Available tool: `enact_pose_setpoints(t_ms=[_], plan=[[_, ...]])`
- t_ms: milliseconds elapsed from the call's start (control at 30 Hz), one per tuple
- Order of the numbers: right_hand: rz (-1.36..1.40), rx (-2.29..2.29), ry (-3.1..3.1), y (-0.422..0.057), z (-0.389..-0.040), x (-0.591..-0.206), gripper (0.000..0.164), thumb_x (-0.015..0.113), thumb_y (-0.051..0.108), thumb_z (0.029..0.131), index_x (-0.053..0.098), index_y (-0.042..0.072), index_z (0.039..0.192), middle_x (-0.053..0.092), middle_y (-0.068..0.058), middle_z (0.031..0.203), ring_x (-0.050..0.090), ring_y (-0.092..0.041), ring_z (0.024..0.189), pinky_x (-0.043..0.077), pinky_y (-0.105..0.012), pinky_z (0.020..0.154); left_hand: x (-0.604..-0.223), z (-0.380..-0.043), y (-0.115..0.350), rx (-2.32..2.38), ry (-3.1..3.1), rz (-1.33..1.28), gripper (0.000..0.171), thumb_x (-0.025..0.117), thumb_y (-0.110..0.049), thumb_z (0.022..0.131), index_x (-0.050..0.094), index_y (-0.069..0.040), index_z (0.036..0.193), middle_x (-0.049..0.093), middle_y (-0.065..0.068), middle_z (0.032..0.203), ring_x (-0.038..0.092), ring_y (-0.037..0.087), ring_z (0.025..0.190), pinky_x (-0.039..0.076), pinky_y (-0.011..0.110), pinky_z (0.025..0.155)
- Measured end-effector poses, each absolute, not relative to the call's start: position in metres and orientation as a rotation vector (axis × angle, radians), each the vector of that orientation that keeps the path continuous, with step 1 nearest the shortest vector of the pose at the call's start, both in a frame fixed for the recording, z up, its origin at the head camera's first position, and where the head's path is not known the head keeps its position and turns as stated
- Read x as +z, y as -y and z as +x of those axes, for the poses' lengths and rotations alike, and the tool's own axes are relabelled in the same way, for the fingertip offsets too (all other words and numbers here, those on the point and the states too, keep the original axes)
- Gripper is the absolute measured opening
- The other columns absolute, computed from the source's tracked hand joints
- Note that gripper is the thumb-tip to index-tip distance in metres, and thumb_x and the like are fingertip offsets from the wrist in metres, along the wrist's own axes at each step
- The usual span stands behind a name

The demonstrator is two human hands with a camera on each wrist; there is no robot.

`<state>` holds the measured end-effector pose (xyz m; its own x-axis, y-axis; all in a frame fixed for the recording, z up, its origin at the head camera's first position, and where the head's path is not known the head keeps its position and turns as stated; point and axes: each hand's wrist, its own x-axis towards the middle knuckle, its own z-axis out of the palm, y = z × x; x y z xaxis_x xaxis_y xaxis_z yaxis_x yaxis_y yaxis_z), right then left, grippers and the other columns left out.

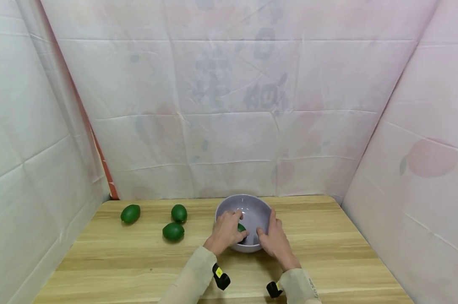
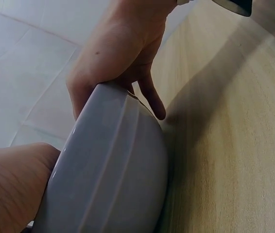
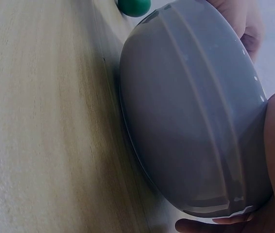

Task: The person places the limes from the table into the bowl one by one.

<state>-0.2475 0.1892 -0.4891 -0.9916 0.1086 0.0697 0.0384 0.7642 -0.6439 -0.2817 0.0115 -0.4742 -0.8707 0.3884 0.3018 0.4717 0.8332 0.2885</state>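
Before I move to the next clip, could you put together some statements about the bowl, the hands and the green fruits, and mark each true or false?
1. The right hand grips the rim of the bowl. True.
2. The left hand reaches into the bowl, fingers around a green fruit. True.
3. The bowl stands upside down on the table. False: it is upright, opening facing up.
4. Three other green fruits lie left of the bowl. True.
5. Those three form one tight cluster. False: two lie close together, the third apart, farther left.
6. Both sleeves are black. False: they are pale beige.
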Motion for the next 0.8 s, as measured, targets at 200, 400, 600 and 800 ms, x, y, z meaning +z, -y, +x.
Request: enact_pose_setpoints(t_ms=[200, 400, 600, 800], plan=[[-0.109, 1.039, 2.852, -0.189, -0.247, -0.487, 0.088, 0.054, 0.026, 0.099, -0.001, -0.003, 0.161, 0.032, -0.041, 0.152, 0.052, -0.054, 0.13, 0.045, -0.064, 0.104, -0.473, -0.282, -0.01, -0.524, 2.784, -0.676, 0.041, 0.083, -0.042, 0.082, 0.066, -0.015, 0.107, 0.073, 0.004, 0.096, 0.066, 0.021, 0.088, 0.053, 0.034, 0.077], [-0.11, 1.059, 2.856, -0.19, -0.247, -0.488, 0.087, 0.053, 0.026, 0.099, -0.001, -0.003, 0.161, 0.029, -0.04, 0.153, 0.05, -0.054, 0.132, 0.044, -0.064, 0.106, -0.473, -0.281, -0.009, -0.528, 2.778, -0.685, 0.039, 0.081, -0.042, 0.084, 0.067, -0.016, 0.108, 0.074, 0.003, 0.097, 0.064, 0.019, 0.086, 0.052, 0.034, 0.076], [-0.116, 1.072, 2.852, -0.19, -0.248, -0.487, 0.087, 0.053, 0.026, 0.099, -0.001, -0.002, 0.161, 0.028, -0.04, 0.154, 0.049, -0.055, 0.132, 0.043, -0.065, 0.107, -0.47, -0.283, -0.005, -0.594, 2.727, -0.74, 0.034, 0.078, -0.039, 0.088, 0.068, -0.015, 0.108, 0.074, 0.002, 0.099, 0.06, 0.017, 0.085, 0.047, 0.029, 0.073], [-0.115, 1.071, 2.857, -0.19, -0.248, -0.487, 0.087, 0.053, 0.026, 0.1, -0.002, -0.002, 0.161, 0.028, -0.04, 0.154, 0.047, -0.055, 0.134, 0.042, -0.065, 0.108, -0.461, -0.285, 0.005, -0.651, 2.636, -0.799, 0.031, 0.073, -0.036, 0.093, 0.068, -0.012, 0.111, 0.074, 0.005, 0.103, 0.06, 0.017, 0.089, 0.049, 0.028, 0.076]])
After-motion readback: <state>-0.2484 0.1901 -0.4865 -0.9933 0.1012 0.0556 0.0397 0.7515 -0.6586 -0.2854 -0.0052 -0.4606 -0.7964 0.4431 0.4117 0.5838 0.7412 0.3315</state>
